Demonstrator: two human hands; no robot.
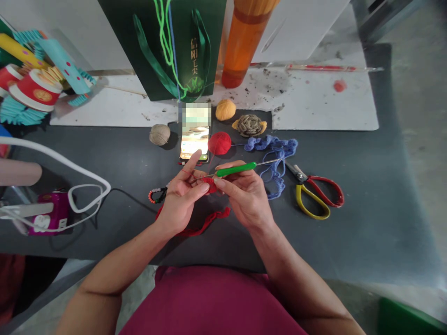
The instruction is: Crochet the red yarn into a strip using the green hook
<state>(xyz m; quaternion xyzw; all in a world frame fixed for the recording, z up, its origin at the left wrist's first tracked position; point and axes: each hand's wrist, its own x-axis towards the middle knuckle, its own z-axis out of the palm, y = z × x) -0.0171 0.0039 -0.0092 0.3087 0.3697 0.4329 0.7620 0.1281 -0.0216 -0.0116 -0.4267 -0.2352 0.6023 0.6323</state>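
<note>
Red crochet work (209, 184) sits between the two hands, above the dark counter (349, 242). The left hand (179, 197) pinches it in a narrow grip of thumb and fingertips, with the index finger raised and a thin red strand crossing it. The right hand (246, 200) closes a narrow grip on the green handle of a crochet hook (235, 169), whose slim metal shaft reaches into the work. The piece looks light, soft and floppy, so it will likely give under pressure; its stitched edge, close to the hook, seems the steadiest place to hold. The stiff hook handles best by its handle. A ball of red yarn (220, 143) lies ahead, a red crocheted strip (206, 222) below the hands.
</note>
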